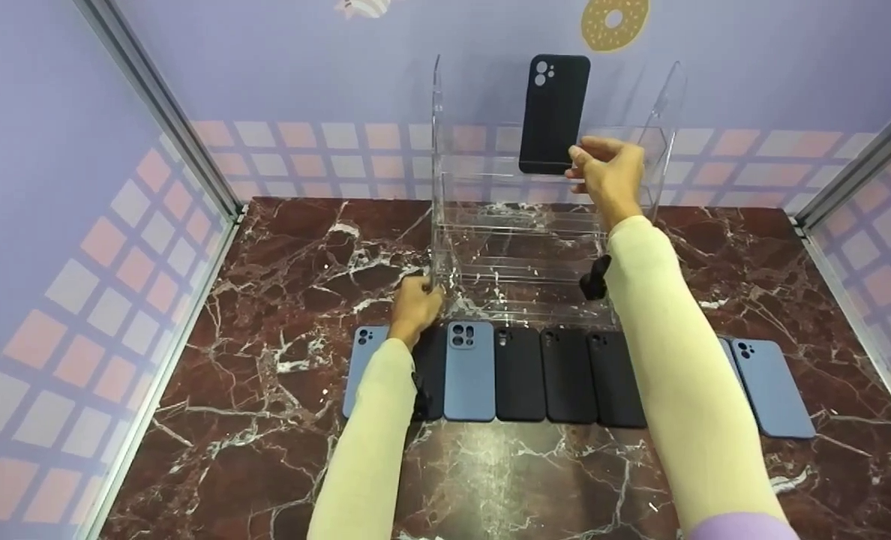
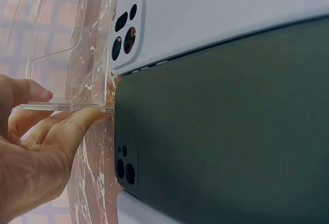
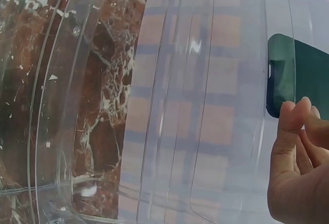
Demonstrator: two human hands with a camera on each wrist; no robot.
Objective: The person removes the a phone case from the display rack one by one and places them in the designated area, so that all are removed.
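Note:
In the head view, my right hand (image 1: 612, 174) pinches the lower right corner of a black phone case (image 1: 555, 112). The case stands upright, its camera holes at the top left. Its bottom end shows through the clear front lip of the top tier of a transparent stepped display rack (image 3: 177, 80). Lower down, my left hand (image 1: 415, 304) grips the rack's left side panel, thumb on one face and fingers on the other, as the left wrist view shows. Just beside that hand lies another black phone case (image 2: 216, 131), partly covered by my left forearm in the head view.
Several cases lie in a row before the rack, among them a blue case (image 1: 469, 382) and a black case (image 1: 520, 379); another blue case (image 1: 777, 390) ends the row at right. My right forearm hides part of it. Patterned walls (image 1: 310, 67) enclose the marbled table (image 1: 265, 337).

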